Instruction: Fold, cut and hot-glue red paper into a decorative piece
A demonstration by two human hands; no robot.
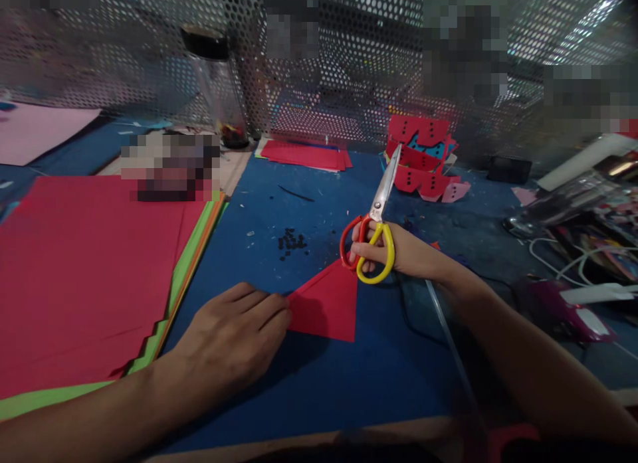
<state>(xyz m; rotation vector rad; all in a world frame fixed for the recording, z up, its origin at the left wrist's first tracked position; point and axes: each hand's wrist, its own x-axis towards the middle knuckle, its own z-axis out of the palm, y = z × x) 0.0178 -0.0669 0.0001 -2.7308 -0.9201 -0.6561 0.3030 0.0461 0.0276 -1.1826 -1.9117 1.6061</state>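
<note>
On the blue table top lies a folded piece of red paper [331, 303], roughly triangular. My left hand [239, 330] has its fingers curled together over the paper's left corner; the fingertips are hidden beneath the hand. Scissors [381, 197] with one red and one yellow handle are held in my right hand [373, 247], blades closed and pointing up and away. The fingers of that hand pass through and around the handles, close to the paper's upper right corner. Small black paper bits [292, 242] lie beyond the red paper.
Large red sheets [94, 270] are stacked at left over green and orange ones. Cut red pieces with black dots [423, 161] sit at the back right. Beside a perforated metal screen [349, 64] stand a clear bottle [219, 91] and red strips [304, 155]. Cables and clutter lie right.
</note>
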